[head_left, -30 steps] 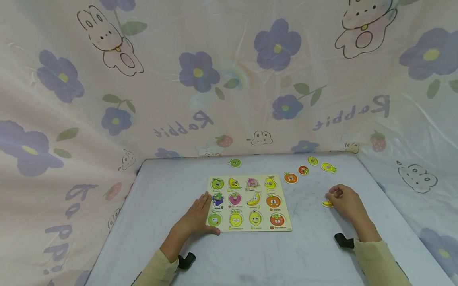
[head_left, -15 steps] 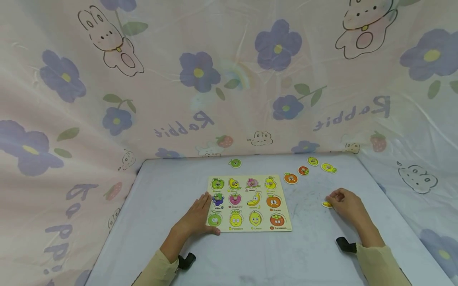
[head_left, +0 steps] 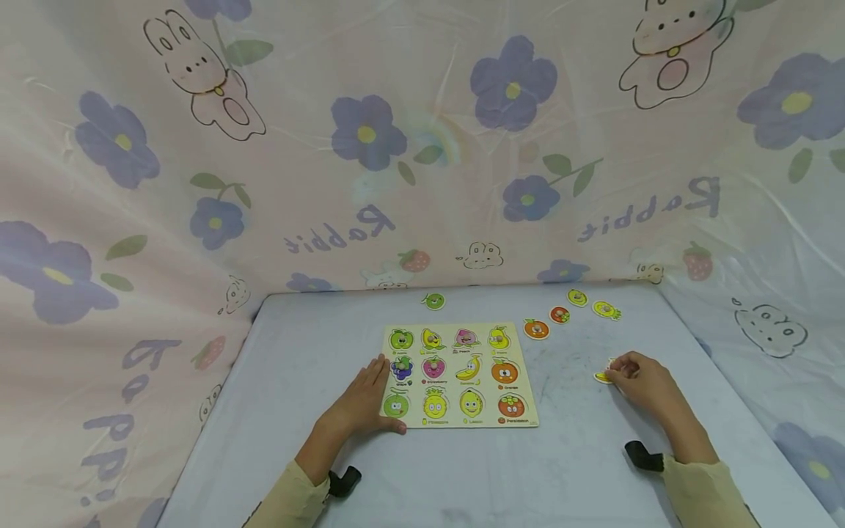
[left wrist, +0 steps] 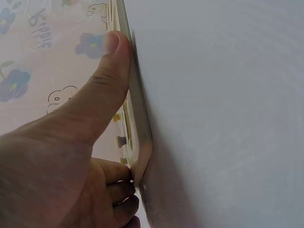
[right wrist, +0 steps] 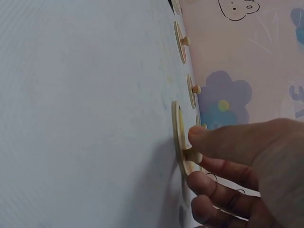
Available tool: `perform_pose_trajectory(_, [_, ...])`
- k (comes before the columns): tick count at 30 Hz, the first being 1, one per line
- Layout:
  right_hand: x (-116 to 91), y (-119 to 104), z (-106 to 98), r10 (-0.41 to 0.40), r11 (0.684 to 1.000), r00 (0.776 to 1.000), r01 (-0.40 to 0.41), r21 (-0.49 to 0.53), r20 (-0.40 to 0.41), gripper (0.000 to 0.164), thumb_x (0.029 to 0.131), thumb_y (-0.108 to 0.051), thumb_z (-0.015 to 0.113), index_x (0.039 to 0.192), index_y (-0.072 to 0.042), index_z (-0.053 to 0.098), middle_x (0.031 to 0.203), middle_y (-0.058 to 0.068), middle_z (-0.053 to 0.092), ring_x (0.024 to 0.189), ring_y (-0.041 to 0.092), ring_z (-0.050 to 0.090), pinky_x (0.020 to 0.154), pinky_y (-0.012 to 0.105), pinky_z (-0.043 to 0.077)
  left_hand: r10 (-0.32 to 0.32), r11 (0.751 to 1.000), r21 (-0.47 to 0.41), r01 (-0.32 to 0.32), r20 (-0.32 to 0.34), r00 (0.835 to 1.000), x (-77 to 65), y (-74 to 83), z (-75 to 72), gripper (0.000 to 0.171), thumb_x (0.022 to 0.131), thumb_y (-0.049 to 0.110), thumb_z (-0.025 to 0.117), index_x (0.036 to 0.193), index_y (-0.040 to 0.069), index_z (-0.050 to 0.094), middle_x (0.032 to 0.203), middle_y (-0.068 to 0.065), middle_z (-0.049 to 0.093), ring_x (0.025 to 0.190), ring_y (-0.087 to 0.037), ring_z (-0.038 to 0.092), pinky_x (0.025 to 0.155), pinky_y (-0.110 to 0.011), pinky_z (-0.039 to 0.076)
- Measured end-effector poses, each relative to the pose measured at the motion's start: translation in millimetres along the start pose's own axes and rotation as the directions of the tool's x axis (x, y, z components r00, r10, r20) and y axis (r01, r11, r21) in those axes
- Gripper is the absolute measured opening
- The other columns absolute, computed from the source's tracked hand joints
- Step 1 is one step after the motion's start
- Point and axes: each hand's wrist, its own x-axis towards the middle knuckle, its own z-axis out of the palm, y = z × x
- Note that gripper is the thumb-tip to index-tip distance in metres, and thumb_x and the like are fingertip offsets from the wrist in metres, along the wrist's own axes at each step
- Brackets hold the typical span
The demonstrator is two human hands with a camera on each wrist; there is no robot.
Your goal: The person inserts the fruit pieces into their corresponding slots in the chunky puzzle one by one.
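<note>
Your left hand (head_left: 359,400) lies with straight fingers at the left edge of the board (head_left: 485,392), thumb at its near edge, while your right hand (head_left: 640,381), curled in, pinches a yellow piece (head_left: 600,378) by its knob (right wrist: 192,155), well right of the board across a stretch of white table (head_left: 568,455). Past labels like "Lemon" and "Orange", an orange piece (head_left: 536,328) sits just beside the far right corner, then a red piece (head_left: 559,314), a pineapple piece (head_left: 606,309), a green piece (head_left: 433,301) and a round yellow one (head_left: 577,297), before the curtain (head_left: 436,202) reading "Rabbit" mirrored.
</note>
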Motion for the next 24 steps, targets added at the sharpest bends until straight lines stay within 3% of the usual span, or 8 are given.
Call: perform_pose_trajectory(24, [5.0, 2.0, -1.1, -0.011, 1.0, 1.0, 0.011, -0.018, 0.015, 0.024, 0.102, -0.015, 0.072, 0.109, 0.007, 0.067, 0.092, 0.012, 0.066, 0.085, 0.025, 0.059, 0.068, 0.034, 0.044, 0.008, 1.0, -0.015, -0.009, -0.012, 1.0, -2.3, 2.7, -1.9, 0.135, 0.074, 0.056, 0.096, 0.165, -0.012, 0.023, 0.175, -0.028, 0.02, 0.164, -0.04, 0.019, 0.134, -0.052, 0.02])
